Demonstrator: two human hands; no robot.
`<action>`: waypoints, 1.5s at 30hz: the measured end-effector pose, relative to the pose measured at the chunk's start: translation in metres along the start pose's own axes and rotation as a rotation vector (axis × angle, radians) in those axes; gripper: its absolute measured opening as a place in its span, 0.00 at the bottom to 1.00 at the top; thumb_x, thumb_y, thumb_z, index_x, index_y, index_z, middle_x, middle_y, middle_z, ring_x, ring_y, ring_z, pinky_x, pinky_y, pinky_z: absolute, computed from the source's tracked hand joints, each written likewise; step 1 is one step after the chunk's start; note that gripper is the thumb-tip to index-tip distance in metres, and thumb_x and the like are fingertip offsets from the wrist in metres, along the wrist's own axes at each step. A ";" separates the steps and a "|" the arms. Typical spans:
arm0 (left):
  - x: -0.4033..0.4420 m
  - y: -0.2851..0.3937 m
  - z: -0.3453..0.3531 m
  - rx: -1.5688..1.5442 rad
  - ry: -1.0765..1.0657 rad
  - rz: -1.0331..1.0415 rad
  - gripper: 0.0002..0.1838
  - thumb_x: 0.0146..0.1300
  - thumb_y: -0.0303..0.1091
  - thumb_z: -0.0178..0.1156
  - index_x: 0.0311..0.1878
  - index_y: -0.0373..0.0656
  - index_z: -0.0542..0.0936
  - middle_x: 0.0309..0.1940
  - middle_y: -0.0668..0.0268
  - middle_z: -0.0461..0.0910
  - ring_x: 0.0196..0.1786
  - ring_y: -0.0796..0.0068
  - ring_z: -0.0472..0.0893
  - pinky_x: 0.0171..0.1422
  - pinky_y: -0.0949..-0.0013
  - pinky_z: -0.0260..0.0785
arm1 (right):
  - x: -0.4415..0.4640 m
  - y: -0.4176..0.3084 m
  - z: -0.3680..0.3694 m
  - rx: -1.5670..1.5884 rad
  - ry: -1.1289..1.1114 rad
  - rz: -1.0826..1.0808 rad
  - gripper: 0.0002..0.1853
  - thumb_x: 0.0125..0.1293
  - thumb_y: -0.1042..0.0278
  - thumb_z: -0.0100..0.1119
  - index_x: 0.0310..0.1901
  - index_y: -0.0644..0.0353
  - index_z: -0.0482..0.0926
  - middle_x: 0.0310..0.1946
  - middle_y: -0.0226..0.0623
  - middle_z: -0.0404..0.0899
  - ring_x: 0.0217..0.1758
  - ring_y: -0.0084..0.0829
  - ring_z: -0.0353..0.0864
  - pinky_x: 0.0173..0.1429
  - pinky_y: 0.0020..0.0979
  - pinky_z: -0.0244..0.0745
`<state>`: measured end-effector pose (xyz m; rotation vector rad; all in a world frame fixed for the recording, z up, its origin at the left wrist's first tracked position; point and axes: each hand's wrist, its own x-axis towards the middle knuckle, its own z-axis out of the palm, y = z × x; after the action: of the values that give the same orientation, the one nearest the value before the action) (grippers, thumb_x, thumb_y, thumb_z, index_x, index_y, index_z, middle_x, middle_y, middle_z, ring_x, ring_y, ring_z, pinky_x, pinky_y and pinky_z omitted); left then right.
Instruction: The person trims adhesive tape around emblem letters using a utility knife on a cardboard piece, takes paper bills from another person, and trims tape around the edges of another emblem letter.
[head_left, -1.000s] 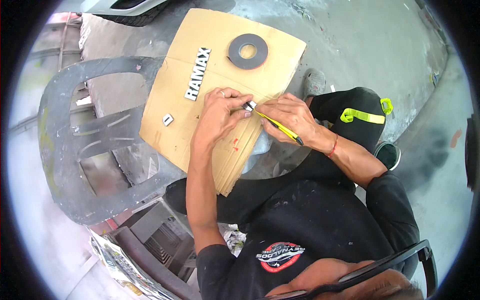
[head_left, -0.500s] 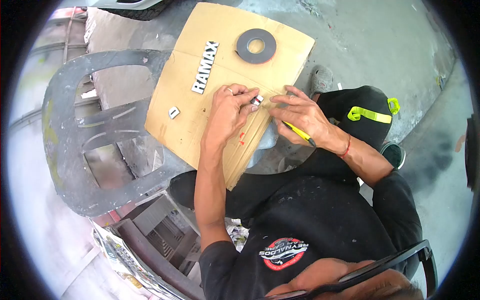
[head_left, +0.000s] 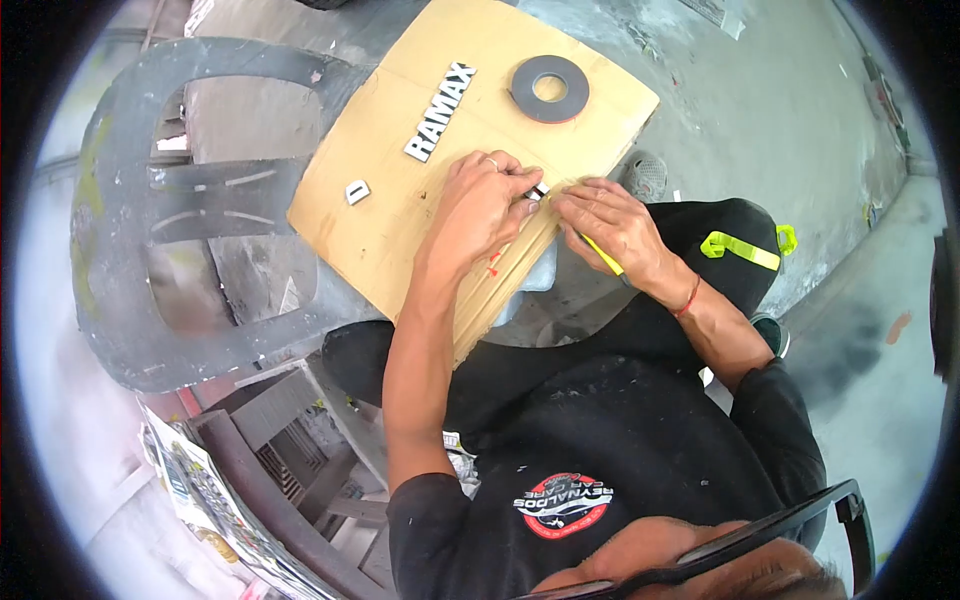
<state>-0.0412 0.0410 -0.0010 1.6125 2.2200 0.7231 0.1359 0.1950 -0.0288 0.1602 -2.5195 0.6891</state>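
Note:
On a sheet of cardboard, my left hand pinches a small white-and-dark piece, similar to the loose letters nearby. Close against it, the fingertips of my right hand meet the cardboard's near edge. A slim yellow tool with a dark end is held in that hand; its tip is hidden, so its kind is unclear. Silver-white letters reading RAMAX lie in a row beyond my left hand. A single letter D sits to their left. Small red scraps lie near my left wrist.
A roll of dark tape with a red edge rests at the cardboard's far right. Under the cardboard is a worn grey plastic chair. Newspapers hang at lower left. My knee, with a neon strap, is at right.
The view has shifted, so the cardboard appears higher and further right. My right hand has closed in on the small piece, and its raised fingers have come down together.

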 end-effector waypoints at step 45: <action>-0.035 0.086 0.006 -0.650 0.305 -0.490 0.20 0.82 0.38 0.55 0.51 0.27 0.85 0.33 0.60 0.88 0.35 0.74 0.87 0.41 0.71 0.79 | 0.039 -0.008 -0.023 0.622 -0.007 0.484 0.13 0.57 0.74 0.72 0.45 0.61 0.90 0.37 0.40 0.90 0.40 0.37 0.91 0.46 0.34 0.82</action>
<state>0.0411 0.0303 0.0399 0.6531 2.1071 1.4059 0.1145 0.2003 0.0116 -0.2436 -2.2767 1.6518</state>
